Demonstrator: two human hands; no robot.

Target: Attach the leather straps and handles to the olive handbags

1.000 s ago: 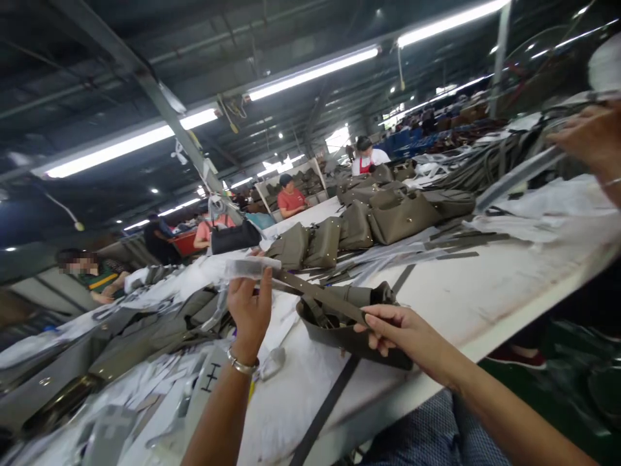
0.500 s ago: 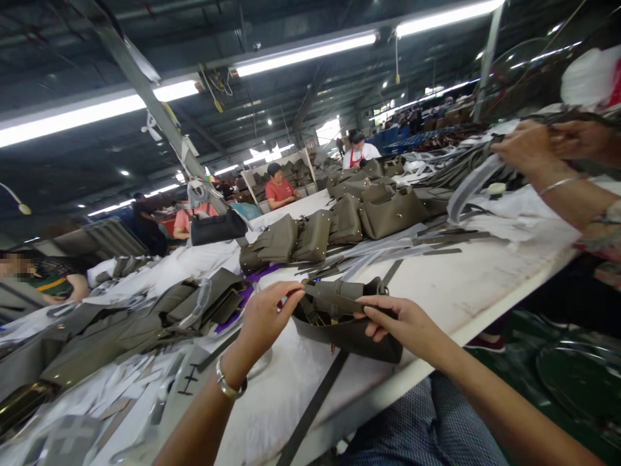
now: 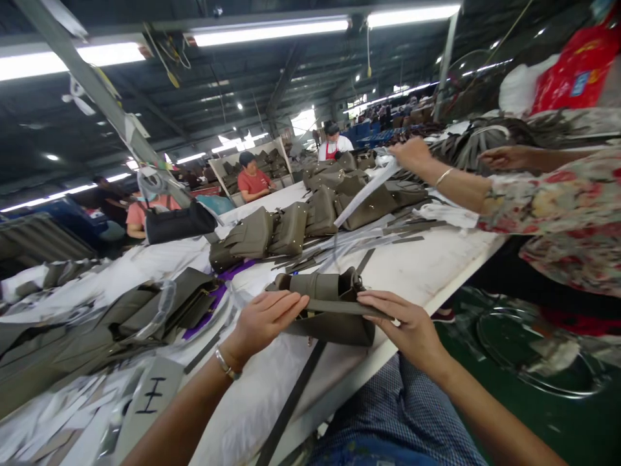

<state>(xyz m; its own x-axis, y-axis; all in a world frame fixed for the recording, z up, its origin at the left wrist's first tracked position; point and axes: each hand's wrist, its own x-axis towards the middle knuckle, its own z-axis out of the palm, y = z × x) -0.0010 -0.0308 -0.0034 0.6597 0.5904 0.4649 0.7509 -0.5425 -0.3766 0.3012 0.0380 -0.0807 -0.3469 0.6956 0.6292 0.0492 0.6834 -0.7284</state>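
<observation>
An olive-grey handbag (image 3: 334,329) rests on the white table right before me, its top gaping. Across its mouth runs a flat strap (image 3: 342,307) of the same colour, stretched between my two hands. My left hand (image 3: 264,323) is closed on the strap's left part, fingers straight and pressed together; its thumb is mostly hidden. At the other side my right hand (image 3: 407,327) pinches the strap near its right end, thumb below and fingers on top. A long dark strip (image 3: 294,395) lies on the table and passes beneath the bag.
Several olive handbags (image 3: 288,230) line the table behind. Flat bag parts (image 3: 145,310) are piled at left, near a grey piece with black marks (image 3: 150,395). At right a co-worker in a floral sleeve (image 3: 519,194) holds a pale strip (image 3: 369,188). More people sit farther back.
The strap has gone from slanting into the bag to lying nearly level across its mouth. My left hand has flattened over it. The co-worker's hand has brought the pale strip leftward.
</observation>
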